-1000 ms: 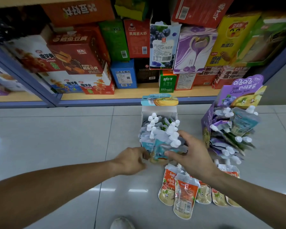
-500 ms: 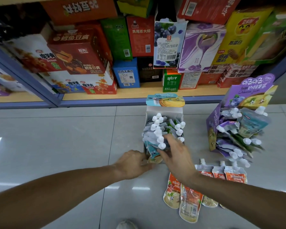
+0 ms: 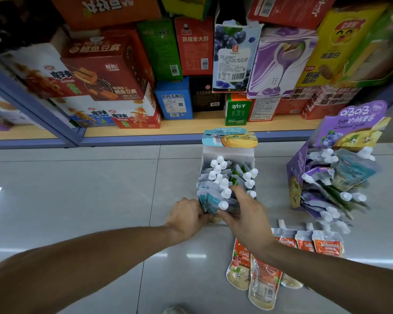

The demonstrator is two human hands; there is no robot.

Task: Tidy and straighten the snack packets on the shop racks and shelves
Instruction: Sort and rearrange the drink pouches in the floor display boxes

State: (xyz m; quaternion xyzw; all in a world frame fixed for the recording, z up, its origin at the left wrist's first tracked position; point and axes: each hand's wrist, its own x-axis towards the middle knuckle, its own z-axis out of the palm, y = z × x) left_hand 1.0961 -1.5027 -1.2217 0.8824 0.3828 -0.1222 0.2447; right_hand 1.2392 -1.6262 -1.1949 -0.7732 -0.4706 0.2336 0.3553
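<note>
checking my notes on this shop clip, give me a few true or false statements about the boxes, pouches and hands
1. The white cardboard display box of spouted blue pouches stands on the grey tiled floor. True.
2. Both hands are at that box's near end. True: left hand, right hand.
3. The orange spouted pouches lie on the wooden shelf. False: they lie on the floor.
4. The purple cardboard display box is empty. False: pouches fill it.

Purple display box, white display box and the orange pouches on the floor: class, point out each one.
Purple display box [image 3: 293, 177], head view: its left side panel.
White display box [image 3: 227, 152], head view: its inner back wall.
Orange pouches [image 3: 327, 244], head view: printed front of the rightmost one.
</note>
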